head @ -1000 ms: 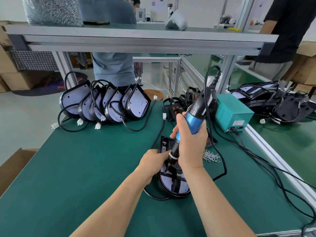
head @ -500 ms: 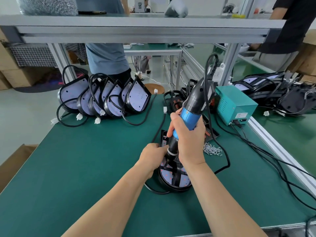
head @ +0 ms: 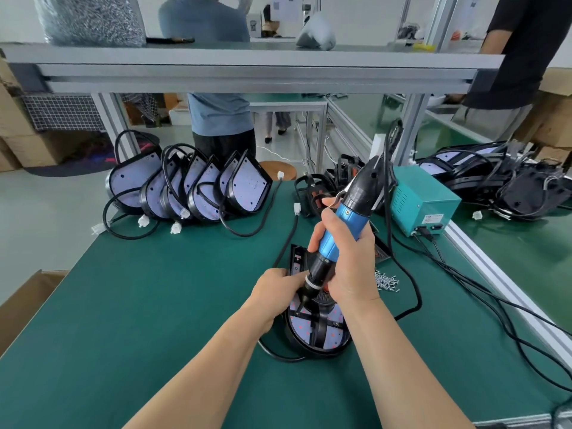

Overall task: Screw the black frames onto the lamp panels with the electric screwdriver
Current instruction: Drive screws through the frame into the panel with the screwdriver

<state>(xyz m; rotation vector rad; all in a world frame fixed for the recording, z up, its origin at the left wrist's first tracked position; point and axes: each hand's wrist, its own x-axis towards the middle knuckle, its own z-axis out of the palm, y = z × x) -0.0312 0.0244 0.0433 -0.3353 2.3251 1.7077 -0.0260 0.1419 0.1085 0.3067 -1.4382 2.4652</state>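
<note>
A lamp panel (head: 309, 329) with a black frame (head: 320, 328) across its pale face lies flat on the green table in front of me. My right hand (head: 346, 258) grips the blue and black electric screwdriver (head: 339, 233), tilted, with its bit down on the panel's left side. My left hand (head: 275, 289) holds the panel's upper left edge, fingers curled beside the bit. A small heap of screws (head: 385, 281) lies just right of my right hand.
Several lamp panels (head: 198, 187) with black cables lean in a row at the back left. A teal power box (head: 422, 202) stands at the back right, cables trailing forward. More black lamp parts (head: 507, 184) are piled on the adjoining table. Other people stand beyond the metal shelf (head: 247, 69).
The view has tilted a little. The screwdriver stays on the panel and both hands keep their hold.
</note>
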